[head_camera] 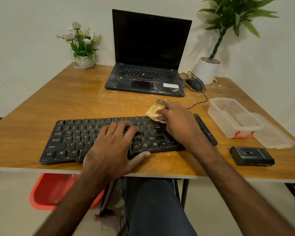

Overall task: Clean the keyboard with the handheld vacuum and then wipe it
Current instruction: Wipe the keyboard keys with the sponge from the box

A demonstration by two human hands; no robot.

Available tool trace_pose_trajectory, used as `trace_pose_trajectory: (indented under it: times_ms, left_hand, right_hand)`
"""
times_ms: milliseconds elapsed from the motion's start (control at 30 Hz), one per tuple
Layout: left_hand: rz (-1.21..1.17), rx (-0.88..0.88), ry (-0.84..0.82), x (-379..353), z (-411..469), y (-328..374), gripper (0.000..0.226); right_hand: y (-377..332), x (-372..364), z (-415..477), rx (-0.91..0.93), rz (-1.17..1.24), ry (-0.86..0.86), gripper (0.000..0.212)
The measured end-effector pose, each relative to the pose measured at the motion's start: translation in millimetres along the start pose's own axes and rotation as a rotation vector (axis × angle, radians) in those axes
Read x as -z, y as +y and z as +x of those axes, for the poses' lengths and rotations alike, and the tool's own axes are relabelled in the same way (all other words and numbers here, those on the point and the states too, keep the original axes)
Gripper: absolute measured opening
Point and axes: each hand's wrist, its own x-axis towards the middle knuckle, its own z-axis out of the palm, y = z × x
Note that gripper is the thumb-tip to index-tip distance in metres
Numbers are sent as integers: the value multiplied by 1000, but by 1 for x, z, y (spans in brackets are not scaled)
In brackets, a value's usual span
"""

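A black keyboard (71, 138) lies along the near edge of the wooden table (61, 99). My left hand (114, 147) rests flat on its middle keys, fingers spread, with the thumb against the front edge. My right hand (177, 123) holds a small yellow-tan cloth (153, 112) bunched under its fingers and presses it on the keyboard's upper right keys. A black box-shaped device (251, 155), possibly the handheld vacuum, lies on the table to the right of the keyboard, with neither hand on it.
A dusty open laptop (148, 65) stands behind the keyboard. A wired mouse (195, 83) lies to its right. A clear plastic box (232, 116) and its lid (274, 138) sit at the right. Two potted plants (83, 48) (209, 67) stand at the back. Crumbs dot the table.
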Motion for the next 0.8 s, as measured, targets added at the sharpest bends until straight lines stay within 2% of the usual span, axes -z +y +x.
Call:
trace_pose_trajectory:
  times_ms: [233, 333, 467, 567, 700, 800]
  left_hand:
    - [-6, -7, -22, -3, 0, 0, 79]
    - [-10, -7, -36, -2, 1, 0, 79]
    - [-28, -1, -44, -1, 1, -1, 78]
    - [-36, 4, -34, -1, 0, -1, 77]
    - [-32, 0, -24, -2, 0, 0, 78]
    - [-19, -3, -31, -1, 0, 0, 80]
  right_hand:
    - [-20, 8, -48, 283, -38, 54, 47]
    - [-8, 8, -32, 264, -113, 75, 46]
    - [7, 7, 1, 168, -105, -40, 42]
    - [-2, 10, -15, 216, -4, -60, 38]
    - [-9, 13, -57, 288, 112, 10, 43]
    - [-8, 13, -58, 329, 34, 42, 44]
